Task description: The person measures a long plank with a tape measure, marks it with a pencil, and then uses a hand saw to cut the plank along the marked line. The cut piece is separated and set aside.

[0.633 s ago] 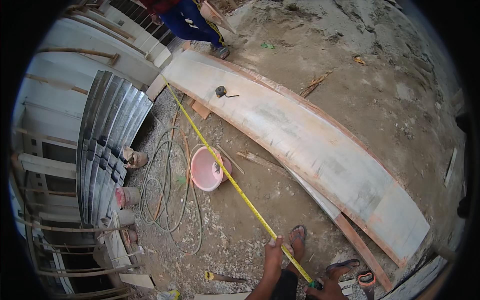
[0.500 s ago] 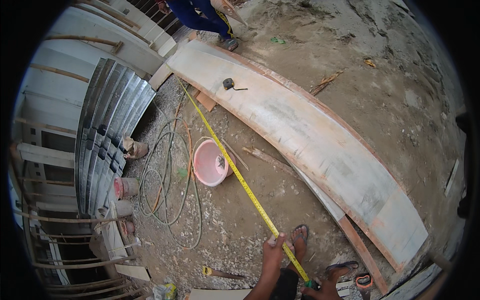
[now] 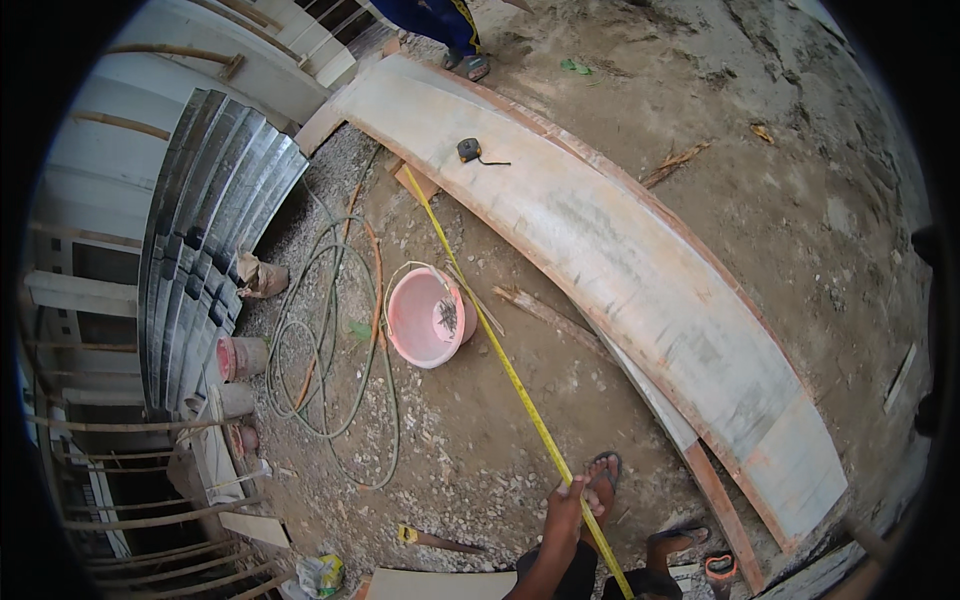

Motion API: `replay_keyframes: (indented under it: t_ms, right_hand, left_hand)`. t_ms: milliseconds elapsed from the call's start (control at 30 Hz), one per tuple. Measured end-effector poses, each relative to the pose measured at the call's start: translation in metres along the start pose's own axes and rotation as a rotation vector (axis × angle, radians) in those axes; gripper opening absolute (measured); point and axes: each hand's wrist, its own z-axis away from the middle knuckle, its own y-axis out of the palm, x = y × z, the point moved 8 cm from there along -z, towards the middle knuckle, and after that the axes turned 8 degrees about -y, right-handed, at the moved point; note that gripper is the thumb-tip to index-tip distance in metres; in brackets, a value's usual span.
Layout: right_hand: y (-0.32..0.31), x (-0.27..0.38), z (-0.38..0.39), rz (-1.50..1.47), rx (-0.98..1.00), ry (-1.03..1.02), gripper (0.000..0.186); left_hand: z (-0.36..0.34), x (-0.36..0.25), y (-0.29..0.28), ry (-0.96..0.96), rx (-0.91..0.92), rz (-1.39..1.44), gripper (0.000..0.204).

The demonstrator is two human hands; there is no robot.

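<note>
The fingers of the left hand were curled snugly around a yellow tape strip, thumb and fingertips closed on it with no visible gap. The right hand lay outside the view, so the state of its fingers could not be told. From the left hand the strip ran down to the lower edge on one side and, on the other, slanted up and to the left, crossing over the right side of a pink bucket. Its far end appeared over a small orange-brown board, just beside a long pale panel. On that panel sat a black tape measure with a short tail out.

Near the left hand were a sandalled foot and, further left, a yellow-handled saw on the ground. Beyond lay a loosely coiled hose, then corrugated metal sheets. At the top edge stood another person's legs in blue trousers.
</note>
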Motion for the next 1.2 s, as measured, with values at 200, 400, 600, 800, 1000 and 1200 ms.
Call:
replay_keyframes:
  t_ms: [200, 400, 600, 800, 1000, 1200]
  right_hand:
    - [-0.016, -0.045, 0.057, -0.358, 0.01, 0.174, 0.015]
    - [-0.061, -0.069, 0.085, -0.118, 0.028, 0.293, 0.024]
    - [-0.105, -0.05, 0.068, 0.108, -0.017, 0.3, 0.033]
    - [-0.125, 0.041, -0.011, 0.224, -0.074, 0.127, 0.042]
    - [-0.088, 0.198, -0.16, 0.57, -0.084, -0.083, 0.04]
    - [0.056, 0.336, -0.38, 0.617, 0.246, -0.104, 0.068]
  left_hand:
    - [-0.006, 0.077, 0.025, -0.154, 0.147, 0.1, 0.034]
    - [0.052, 0.254, 0.05, -0.452, 0.228, 0.185, 0.028]
    - [0.04, 0.273, 0.086, -0.15, 0.222, -0.208, 0.018]
    - [0.055, 0.093, 0.106, 0.744, 0.19, -0.641, 0.026]
    - [-0.042, -0.021, 0.067, 0.22, 0.322, -0.371, 0.039]
    - [-0.124, -0.205, -0.101, 0.07, -0.107, -0.015, 0.044]
